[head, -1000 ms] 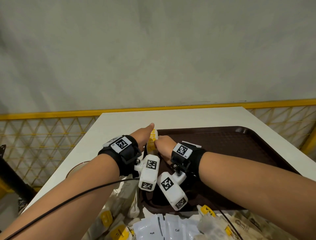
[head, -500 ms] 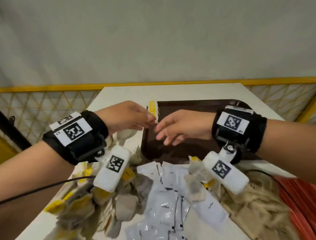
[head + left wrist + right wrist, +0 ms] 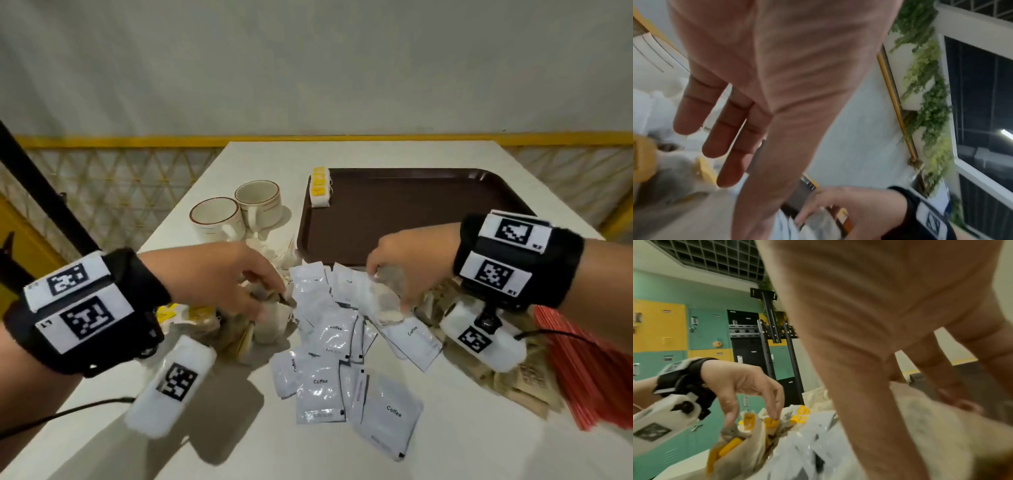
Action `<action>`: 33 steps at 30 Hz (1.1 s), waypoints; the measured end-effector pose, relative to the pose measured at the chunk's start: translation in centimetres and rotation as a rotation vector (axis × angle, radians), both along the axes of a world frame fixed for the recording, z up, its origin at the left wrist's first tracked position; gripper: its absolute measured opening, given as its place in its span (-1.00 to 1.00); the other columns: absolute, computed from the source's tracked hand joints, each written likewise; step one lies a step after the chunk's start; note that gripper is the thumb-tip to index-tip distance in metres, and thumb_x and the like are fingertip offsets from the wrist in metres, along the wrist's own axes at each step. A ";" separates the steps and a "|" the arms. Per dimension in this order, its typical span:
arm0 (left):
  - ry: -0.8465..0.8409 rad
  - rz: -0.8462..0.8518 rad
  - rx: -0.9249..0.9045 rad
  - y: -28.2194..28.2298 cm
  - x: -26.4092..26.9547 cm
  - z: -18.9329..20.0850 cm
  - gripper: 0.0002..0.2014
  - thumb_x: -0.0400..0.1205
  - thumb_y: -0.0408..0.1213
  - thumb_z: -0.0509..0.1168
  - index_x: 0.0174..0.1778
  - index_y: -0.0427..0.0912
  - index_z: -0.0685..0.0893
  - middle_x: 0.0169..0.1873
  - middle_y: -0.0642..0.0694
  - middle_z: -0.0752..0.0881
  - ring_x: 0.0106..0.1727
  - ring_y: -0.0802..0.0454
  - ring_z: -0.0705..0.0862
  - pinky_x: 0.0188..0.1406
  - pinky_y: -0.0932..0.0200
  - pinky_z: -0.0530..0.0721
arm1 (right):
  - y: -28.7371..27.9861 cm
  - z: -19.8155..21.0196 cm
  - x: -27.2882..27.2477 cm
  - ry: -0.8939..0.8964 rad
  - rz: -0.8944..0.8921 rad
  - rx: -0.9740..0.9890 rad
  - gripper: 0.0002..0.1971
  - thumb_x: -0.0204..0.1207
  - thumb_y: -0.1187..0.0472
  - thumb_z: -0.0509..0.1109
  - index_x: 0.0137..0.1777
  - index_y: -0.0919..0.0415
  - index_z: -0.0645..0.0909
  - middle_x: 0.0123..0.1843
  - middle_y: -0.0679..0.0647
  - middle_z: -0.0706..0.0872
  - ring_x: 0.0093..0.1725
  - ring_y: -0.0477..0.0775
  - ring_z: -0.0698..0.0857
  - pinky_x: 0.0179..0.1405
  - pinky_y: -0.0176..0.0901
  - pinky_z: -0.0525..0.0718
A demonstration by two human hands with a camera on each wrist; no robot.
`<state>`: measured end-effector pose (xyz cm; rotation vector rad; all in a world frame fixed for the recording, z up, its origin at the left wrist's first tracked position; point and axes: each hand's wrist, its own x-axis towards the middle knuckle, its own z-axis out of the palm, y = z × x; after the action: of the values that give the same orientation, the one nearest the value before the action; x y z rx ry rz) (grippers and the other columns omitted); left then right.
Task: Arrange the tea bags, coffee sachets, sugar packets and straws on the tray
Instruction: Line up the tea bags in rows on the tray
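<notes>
Head view showed a white worktop set against a grey wall, with a yellow lattice railing running behind its far edge. Right wrist view took in teal and yellow lockers and a black stand across the room. Toward the far right of the worktop lay a dark brown tray, bare but for a short row of yellow-tagged tea bags lined along its far left corner. Two cream cups with red rim lines stood side by side just left of the tray. Red straws fanned out at the near right edge, with brown sugar packets heaped just beside them. White coffee sachets sprawled overlapping through the middle near part, their far ones touching the tray's near rim. A loose pile of tea bags sat left of the sachets. The left hand hung over that pile, fingers bent downward, thumb and forefinger closing on a tea bag by its yellow tag, as the right wrist view showed. The right hand reached down near the tray's near rim, fingers curled and pinching a pale tea bag that lay over the sachets.
</notes>
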<state>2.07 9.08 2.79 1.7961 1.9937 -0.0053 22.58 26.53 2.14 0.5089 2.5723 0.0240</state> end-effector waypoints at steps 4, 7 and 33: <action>0.153 -0.058 -0.026 0.5 1.6 -1.6 -0.89 0.53 -0.14 0.40 -0.07 0.16 0.67 -0.23 0.27 0.65 -0.19 0.29 0.60 -0.14 0.38 0.57 | 0.2 -1.5 0.9 0.071 -0.053 -0.055 -0.43 0.33 0.06 0.62 0.32 0.00 0.51 0.16 -0.03 0.44 0.10 0.00 0.50 0.08 -0.18 0.56; 0.140 -0.072 0.004 1.1 1.8 -1.3 -0.79 0.58 -0.27 0.34 -0.26 0.18 0.57 -0.36 0.25 0.59 -0.34 0.35 0.53 -0.33 0.48 0.42 | 0.4 -1.8 1.3 0.228 -0.071 -0.065 -0.77 0.42 0.20 0.54 0.05 0.09 0.63 0.03 -0.08 0.54 0.05 -0.01 0.56 -0.02 -0.20 0.54; -1.170 0.454 0.717 5.6 7.7 -6.2 -0.67 0.50 -0.54 0.39 0.15 -0.21 0.62 -0.36 -0.06 0.77 -0.40 0.12 0.70 -0.43 0.31 0.63 | -1.1 -4.6 5.9 1.109 -0.492 -0.476 -0.59 0.38 0.18 0.60 0.21 -0.01 0.62 -0.05 -0.05 0.67 -0.29 -0.19 0.62 -0.09 -0.30 0.65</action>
<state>9.72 14.70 -3.37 1.0756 1.4478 1.6421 28.45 25.44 -2.50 1.1729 3.1617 -1.3415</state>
